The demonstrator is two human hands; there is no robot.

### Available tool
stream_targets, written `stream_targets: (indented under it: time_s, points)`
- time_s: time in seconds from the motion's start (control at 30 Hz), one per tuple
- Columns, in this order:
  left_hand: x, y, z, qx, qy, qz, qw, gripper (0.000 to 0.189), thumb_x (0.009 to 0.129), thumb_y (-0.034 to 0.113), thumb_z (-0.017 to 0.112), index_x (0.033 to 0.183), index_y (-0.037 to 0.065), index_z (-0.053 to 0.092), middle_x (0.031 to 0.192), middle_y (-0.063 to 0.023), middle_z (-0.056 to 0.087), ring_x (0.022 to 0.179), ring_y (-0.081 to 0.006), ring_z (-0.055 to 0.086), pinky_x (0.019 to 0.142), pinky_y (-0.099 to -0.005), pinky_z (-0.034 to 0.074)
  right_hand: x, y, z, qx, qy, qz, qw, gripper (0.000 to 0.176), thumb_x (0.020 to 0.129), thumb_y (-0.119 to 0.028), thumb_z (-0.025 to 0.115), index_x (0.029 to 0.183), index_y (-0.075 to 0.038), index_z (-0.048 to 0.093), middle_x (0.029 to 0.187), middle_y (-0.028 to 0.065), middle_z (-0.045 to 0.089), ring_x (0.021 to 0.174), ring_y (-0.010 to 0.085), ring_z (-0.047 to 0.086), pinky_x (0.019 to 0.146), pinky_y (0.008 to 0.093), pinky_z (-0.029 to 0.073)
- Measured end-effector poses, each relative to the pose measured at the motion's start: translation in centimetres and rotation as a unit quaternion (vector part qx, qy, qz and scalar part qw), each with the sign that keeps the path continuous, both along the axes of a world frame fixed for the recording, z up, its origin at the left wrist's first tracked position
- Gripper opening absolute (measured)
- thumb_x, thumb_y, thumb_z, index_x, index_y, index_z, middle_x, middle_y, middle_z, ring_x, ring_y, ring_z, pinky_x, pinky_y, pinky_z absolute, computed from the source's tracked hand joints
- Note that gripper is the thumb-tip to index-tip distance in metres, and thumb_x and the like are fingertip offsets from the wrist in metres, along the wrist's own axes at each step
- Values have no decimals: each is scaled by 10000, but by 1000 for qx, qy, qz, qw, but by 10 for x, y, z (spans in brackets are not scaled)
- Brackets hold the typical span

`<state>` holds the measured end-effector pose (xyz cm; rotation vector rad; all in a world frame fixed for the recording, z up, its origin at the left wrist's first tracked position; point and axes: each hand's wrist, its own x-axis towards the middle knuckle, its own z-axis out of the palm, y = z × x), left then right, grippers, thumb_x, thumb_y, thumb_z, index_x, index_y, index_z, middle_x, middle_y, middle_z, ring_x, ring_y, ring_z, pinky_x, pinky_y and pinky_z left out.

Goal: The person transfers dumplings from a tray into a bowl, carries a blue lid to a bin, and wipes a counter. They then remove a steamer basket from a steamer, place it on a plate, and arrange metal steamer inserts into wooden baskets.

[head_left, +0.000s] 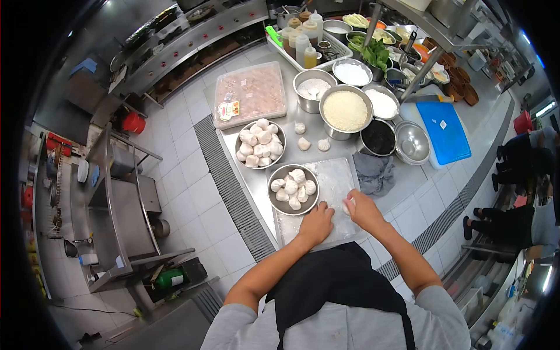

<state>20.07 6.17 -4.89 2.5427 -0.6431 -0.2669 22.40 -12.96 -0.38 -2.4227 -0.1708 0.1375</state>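
Note:
My left hand (pixel 317 225) rests low over the flour-dusted metal tray (pixel 335 175), close beside the rim of a steel bowl (pixel 273 201). Its fingers look slightly apart and grip nothing that I can see. That bowl holds several white, pleated, garlic-like pieces (pixel 296 185). Over the tray's right side, my right hand (pixel 363 210) pinches a small pale piece (pixel 347 208), partly hidden by the fingers. Beyond the tray lie loose white pieces (pixel 304 143) of similar look. A second steel bowl (pixel 240 159) is heaped with smoother white lumps (pixel 262 140).
A clear plastic box (pixel 251 90) of pinkish contents stands at the far left. Pots of pale crumbs (pixel 347 111), white powder (pixel 382 104) and black bits (pixel 378 137) crowd the right, near a grey cloth (pixel 374 174) and blue lid (pixel 443 134). A metal post (pixel 420 76) rises there.

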Motion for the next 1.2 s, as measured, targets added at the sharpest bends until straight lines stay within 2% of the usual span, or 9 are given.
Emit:
stream_targets:
  time_s: [0.07,0.2,0.3,0.4,0.57,0.63,0.67,0.87,1.2]
  points:
    - [-4,6,-10,17,-13,8,1000,271,797,157,647,1031,33,590,1129,-172,546,931,-344,635,764,-454,561,9,11,1,49,-12,-43,998,185,922,-222,644,941,-45,594,817,248,642,782,442,632,694,460,509]
    - [-8,16,-14,13,38,20,999,229,824,162,623,1006,26,591,1073,-179,561,873,-354,647,754,-468,553,27,50,-10,159,-56,-84,982,170,935,-200,624,887,-36,621,772,210,664,754,408,666,651,417,512]
    - [-19,29,10,-106,55,71,990,160,843,90,591,987,23,572,1009,-186,554,872,-392,621,739,-470,535,42,87,-10,191,-30,-64,979,173,923,-207,637,892,-37,638,783,207,669,754,399,672,648,415,511]
    - [-31,44,38,-238,-22,203,950,131,819,-26,573,947,6,568,926,-168,563,788,-346,604,719,-451,491,55,115,-21,213,-28,-53,975,174,910,-213,645,892,-40,648,777,217,666,759,408,669,650,425,512]
    - [10,70,50,-205,-138,281,927,239,800,-5,640,1028,-8,565,1050,-180,572,1011,-359,560,844,-427,480,61,136,-23,188,-59,-21,980,181,891,-223,654,849,-48,641,734,238,653,712,430,651,631,493,500]
    - [28,77,48,-197,-125,245,941,402,770,0,697,1145,12,553,1152,-193,548,1094,-361,549,854,-415,507,63,143,-25,194,-92,-20,976,199,892,-221,651,844,-28,636,741,237,653,721,426,652,639,486,503]
    - [30,77,48,-256,-33,252,933,533,742,1,733,1234,34,531,1226,-204,521,1115,-361,558,847,-406,532,64,145,-26,193,-95,-17,977,199,892,-221,651,844,-28,636,741,237,653,721,426,652,639,486,503]
    - [33,76,39,-149,-117,234,954,552,754,101,759,1254,60,528,1183,-161,580,1023,-343,609,764,-406,542,64,146,-30,189,-79,-23,979,218,897,-227,646,844,-16,642,738,234,654,716,417,652,637,472,505]
    - [34,65,47,-100,-96,221,965,446,799,196,730,1188,85,542,1093,-110,628,849,-347,640,687,-450,536,65,131,-27,220,7,-53,974,278,934,-262,619,872,-6,708,749,211,675,694,371,673,624,404,507]
